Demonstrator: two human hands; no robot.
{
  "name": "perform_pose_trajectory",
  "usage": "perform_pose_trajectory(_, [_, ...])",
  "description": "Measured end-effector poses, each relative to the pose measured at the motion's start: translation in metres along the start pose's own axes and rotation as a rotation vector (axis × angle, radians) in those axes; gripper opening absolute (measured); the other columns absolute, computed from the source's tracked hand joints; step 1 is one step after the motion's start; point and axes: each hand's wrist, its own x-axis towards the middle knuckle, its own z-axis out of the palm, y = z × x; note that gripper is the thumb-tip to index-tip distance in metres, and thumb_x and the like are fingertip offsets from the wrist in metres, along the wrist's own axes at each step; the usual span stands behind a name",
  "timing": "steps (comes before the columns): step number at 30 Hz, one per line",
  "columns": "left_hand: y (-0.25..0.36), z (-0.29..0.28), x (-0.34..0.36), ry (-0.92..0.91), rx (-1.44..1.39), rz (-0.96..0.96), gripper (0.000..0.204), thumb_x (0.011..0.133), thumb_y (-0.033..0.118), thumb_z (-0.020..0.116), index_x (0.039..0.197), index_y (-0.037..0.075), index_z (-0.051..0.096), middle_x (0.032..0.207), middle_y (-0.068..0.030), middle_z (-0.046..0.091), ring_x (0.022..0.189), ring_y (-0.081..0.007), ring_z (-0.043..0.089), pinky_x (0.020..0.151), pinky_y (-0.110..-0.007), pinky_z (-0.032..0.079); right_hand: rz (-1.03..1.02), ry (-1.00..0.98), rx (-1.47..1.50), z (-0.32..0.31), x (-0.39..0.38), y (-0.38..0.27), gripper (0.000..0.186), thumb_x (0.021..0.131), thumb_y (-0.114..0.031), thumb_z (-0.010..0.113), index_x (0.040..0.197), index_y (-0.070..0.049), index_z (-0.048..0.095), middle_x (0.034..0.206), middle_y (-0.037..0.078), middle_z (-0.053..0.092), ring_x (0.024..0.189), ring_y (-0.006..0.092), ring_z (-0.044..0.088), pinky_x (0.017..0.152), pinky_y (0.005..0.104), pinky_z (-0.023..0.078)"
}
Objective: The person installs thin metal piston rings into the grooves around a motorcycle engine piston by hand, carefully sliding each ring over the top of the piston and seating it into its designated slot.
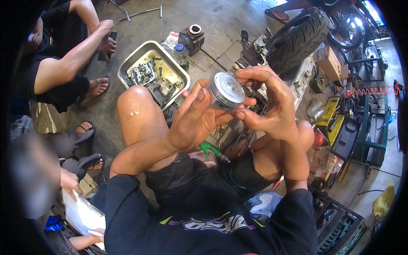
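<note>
A silver engine piston (227, 90) is held up in front of me, over my knees, its round crown tilted toward me. My left hand (192, 117) grips it from the left, with fingers closed around its lower side. My right hand (272, 100) curves around the right side, thumb near the piston's bottom edge and fingers bent by its upper edge. Ring grooves show along the piston's rim. Whether the right fingertips press on the piston or only hover beside it, I cannot tell. A green air blow gun (212, 149) with a hose lies in my lap, below the hands.
A metal tray (180, 97) with engine parts and bolts sits ahead to the left, beside a bottle (180, 54). Ahead right stand a motorcycle tyre (299, 40) and a cardboard box (330, 63). A yellow toolbox (330, 111) lies at the right. Other people sit on the left.
</note>
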Motion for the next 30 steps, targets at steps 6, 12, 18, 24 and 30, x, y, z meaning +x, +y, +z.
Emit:
perform_pose_trajectory(6, [-0.006,-0.005,0.0,-0.052,-0.22,0.011,0.059,0.106,0.046,0.044,0.142,0.002,0.032,0.145,-0.023,0.045,0.13,-0.041,0.054,0.11,-0.05,0.046,0.079,-0.007,0.077,0.001,-0.001,0.001,0.055,0.064,-0.014,0.083,0.116,-0.003,0.068,0.103,0.009,0.068,0.094,0.0197,0.066,0.08,0.0306,0.049])
perform_pose_trajectory(12, [-0.01,-0.006,0.0,-0.052,0.194,0.158,0.067,0.103,0.054,0.045,0.142,0.001,0.03,0.141,-0.0254,0.045,0.125,-0.0402,0.057,0.103,-0.049,0.051,0.064,0.002,0.1,0.002,-0.002,-0.001,0.057,0.064,-0.018,0.083,0.117,-0.002,0.068,0.102,0.01,0.068,0.095,0.0218,0.065,0.083,0.0326,0.049])
perform_pose_trajectory(18, [-0.013,-0.013,-0.005,-0.099,0.294,0.301,0.053,0.103,0.037,0.056,0.136,0.004,0.031,0.136,-0.0201,0.046,0.119,-0.0319,0.061,0.104,-0.044,0.048,-0.095,0.023,0.013,0.003,-0.002,0.001,0.058,0.063,-0.024,0.084,0.115,-0.002,0.07,0.098,0.011,0.067,0.09,0.0259,0.065,0.08,0.0361,0.051])
perform_pose_trajectory(24, [-0.015,-0.02,-0.008,-0.122,0.379,0.396,0.053,0.099,0.028,0.066,0.136,0.005,0.036,0.135,-0.0177,0.039,0.127,-0.0255,0.05,0.104,-0.041,0.046,-0.217,0.034,-0.116,0.001,-0.003,-0.004,0.056,0.064,-0.032,0.084,0.11,-0.002,0.072,0.094,0.012,0.065,0.085,0.0283,0.063,0.076,0.0373,0.051])
perform_pose_trajectory(30, [-0.012,-0.017,-0.011,-0.186,0.46,0.477,0.056,0.095,0.023,0.072,0.136,0.004,0.039,0.136,-0.0171,0.038,0.126,-0.0225,0.048,0.098,-0.035,0.049,-0.333,0.014,-0.22,-0.003,-0.003,-0.008,0.055,0.071,-0.039,0.081,0.11,-0.002,0.073,0.093,0.012,0.064,0.084,0.0303,0.062,0.078,0.0406,0.051])
